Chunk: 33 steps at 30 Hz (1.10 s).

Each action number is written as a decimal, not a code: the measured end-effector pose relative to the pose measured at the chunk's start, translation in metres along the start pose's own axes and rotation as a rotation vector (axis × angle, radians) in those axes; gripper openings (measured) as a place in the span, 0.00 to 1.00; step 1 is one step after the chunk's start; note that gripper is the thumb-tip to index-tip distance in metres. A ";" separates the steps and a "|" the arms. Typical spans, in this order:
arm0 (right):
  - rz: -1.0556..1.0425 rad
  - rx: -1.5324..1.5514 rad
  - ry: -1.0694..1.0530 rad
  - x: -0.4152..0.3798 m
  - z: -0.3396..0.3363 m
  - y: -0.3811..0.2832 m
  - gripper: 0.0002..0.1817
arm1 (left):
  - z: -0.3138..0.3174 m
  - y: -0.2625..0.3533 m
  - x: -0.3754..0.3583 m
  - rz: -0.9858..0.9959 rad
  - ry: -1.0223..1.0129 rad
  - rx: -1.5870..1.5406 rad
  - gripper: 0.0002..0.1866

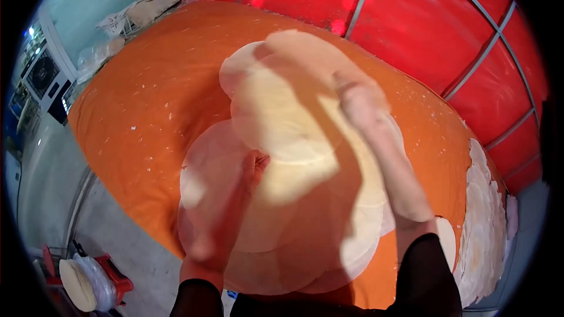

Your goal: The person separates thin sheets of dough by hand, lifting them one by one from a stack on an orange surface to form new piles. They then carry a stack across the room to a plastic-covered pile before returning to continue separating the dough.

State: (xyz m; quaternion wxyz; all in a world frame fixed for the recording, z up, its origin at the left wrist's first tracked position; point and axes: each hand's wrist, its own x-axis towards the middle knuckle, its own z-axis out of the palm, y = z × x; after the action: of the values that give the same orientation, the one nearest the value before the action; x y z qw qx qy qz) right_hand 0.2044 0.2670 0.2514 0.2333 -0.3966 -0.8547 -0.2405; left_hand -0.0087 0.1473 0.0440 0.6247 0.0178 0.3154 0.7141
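Observation:
Thin, pale round flatbread sheets [294, 246] lie overlapping in a broad pile on the orange cloth in front of me. My left hand [254, 167] is over the pile's left-middle part, its fingers curled together; what they hold, if anything, is hidden. Farther out, at the pile's upper right, my right hand [359, 103] is smeared by motion. Its fingers look closed on the edge of a flatbread sheet [302, 47] at the far end. Shadows of my arm and hand fall across the sheets.
Orange cloth [141, 135] covers the wide surface. Many sheets overlap in a layer [482, 229] at the right edge. Red panels [435, 29] with metal bars rise behind. A rolled beige cloth [158, 1] lies far left. On the floor, a red stool [117, 279] stands beside a round pale item [77, 285].

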 end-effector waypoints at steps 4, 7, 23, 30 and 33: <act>-0.083 0.163 -0.587 -0.045 0.109 -0.066 0.10 | -0.019 0.004 0.022 -0.137 -0.218 0.191 0.04; 0.016 0.346 -0.474 -0.054 0.104 -0.094 0.17 | 0.024 0.021 0.001 -0.119 -0.070 0.449 0.11; -0.033 0.656 -0.208 -0.091 0.157 -0.110 0.18 | -0.011 0.028 0.007 0.234 -0.395 0.396 0.31; -0.150 0.395 -0.326 -0.013 -0.020 -0.106 0.10 | -0.086 0.124 -0.119 0.640 0.213 1.020 0.22; -0.394 0.323 -0.370 -0.069 -0.032 -0.155 0.08 | -0.070 0.132 -0.154 0.434 0.600 0.546 0.13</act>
State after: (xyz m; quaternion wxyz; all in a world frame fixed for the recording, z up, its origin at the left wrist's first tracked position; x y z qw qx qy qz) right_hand 0.1286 0.1207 0.2011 0.0827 -0.2181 -0.9702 -0.0660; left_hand -0.1206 -0.0243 0.1075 0.3141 0.0399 0.6480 0.6927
